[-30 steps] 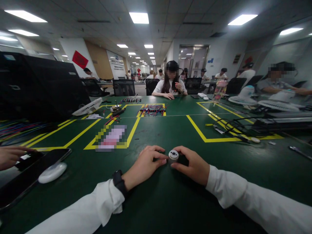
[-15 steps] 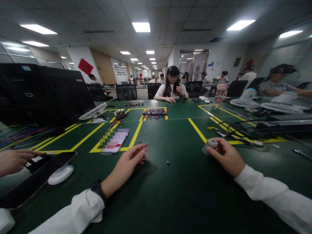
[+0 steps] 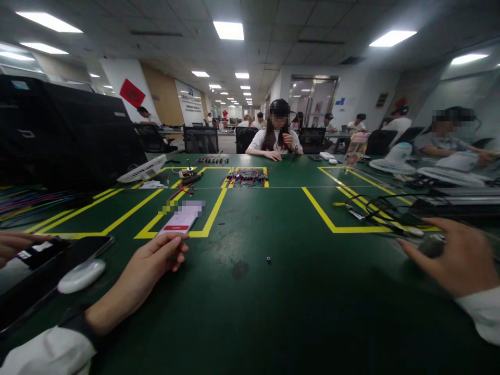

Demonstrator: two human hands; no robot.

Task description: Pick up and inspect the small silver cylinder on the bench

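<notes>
My left hand (image 3: 156,260) hovers over the near end of a phone (image 3: 182,219) with a pale screen and a red bar. Its fingers are loosely bent, with nothing visible in them. My right hand (image 3: 455,255), blurred, is at the right side of the table, thumb and fingers spread apart. A small round greyish container (image 3: 433,246) sits within that spread, partly hidden by the hand; firm contact cannot be made out. Between my hands a small dark metal nut-like piece (image 3: 269,259) lies on the green table (image 3: 297,312).
A white oval case (image 3: 81,276) and a dark tablet-like device lie at left, beside another person's hand (image 3: 13,245). Bundled wires (image 3: 248,177) lie ahead, before a seated person (image 3: 277,133). Black cables (image 3: 367,211) and white fans (image 3: 392,159) are at right. Yellow tape marks the table.
My right hand has moved right with the container and its fingers have spread. My left hand has drawn left to the phone's near end. The view has shifted slightly.
</notes>
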